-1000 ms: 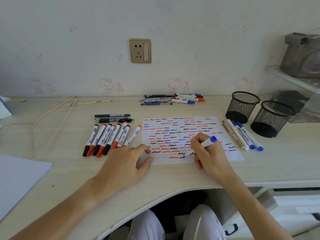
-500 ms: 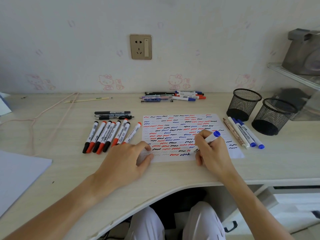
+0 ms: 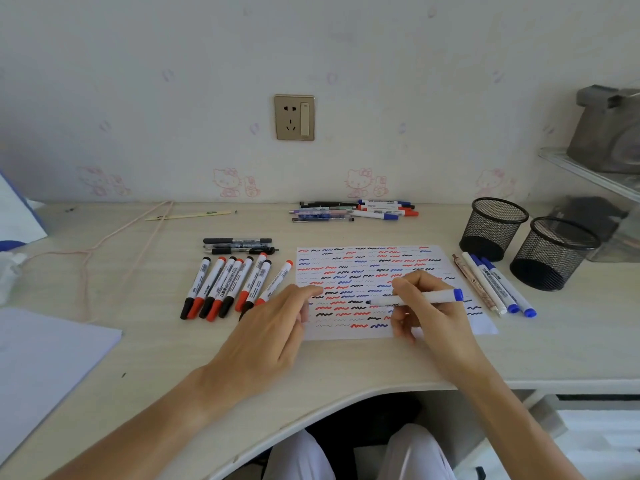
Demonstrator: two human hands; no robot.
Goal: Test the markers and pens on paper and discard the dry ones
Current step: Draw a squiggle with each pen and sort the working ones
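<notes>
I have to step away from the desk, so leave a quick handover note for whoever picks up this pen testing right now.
Right hand grips an uncapped blue marker, lifted level over the paper.
Left hand rests open on the paper's left edge.
Done: the sheet is nearly filled with squiggles.
Left: pens at the desk's back, possibly untested; both mesh cups look empty.

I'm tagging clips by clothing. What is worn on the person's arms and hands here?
Nothing shows on either: the left hand and right hand are bare, with no gloves, rings, watch or bands in view. Both forearms are uncovered right to the bottom edge of the picture, so no sleeves appear. White trousers show below the desk.
</notes>
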